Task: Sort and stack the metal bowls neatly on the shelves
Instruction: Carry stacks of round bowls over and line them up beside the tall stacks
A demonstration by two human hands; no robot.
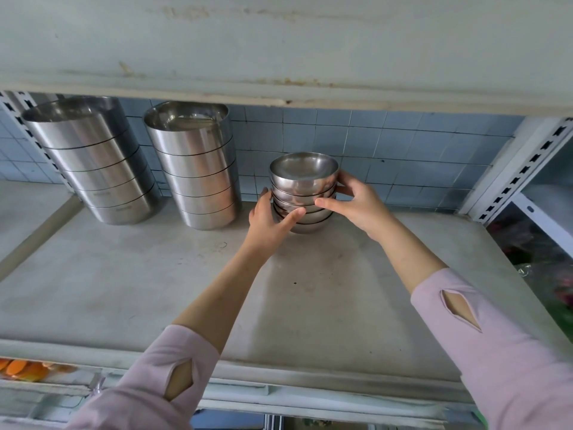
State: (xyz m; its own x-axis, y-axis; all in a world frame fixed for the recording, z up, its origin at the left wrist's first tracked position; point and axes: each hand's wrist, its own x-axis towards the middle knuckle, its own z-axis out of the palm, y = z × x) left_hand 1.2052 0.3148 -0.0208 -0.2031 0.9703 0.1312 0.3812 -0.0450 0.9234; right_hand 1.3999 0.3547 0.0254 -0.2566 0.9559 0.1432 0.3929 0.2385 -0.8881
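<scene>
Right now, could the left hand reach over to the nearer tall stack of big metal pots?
Probably yes. The left hand is clasped on the small bowl stack, and only bare shelf lies between it and the nearer tall stack. It would have to let go first.

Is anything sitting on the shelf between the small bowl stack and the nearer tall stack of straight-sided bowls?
Nothing: in the head view, bare shelf separates the small bowl stack from the nearer tall stack; only the left hand reaches in.

Your left hand (269, 220) and right hand (356, 203) clasp opposite sides of a bowl stack (304, 193) standing on the shelf (155, 274). Two taller stacks of straight-walled bowls, one (93, 162) beside the other (198, 166), stand to its left against the tiled wall (403, 150).
</scene>
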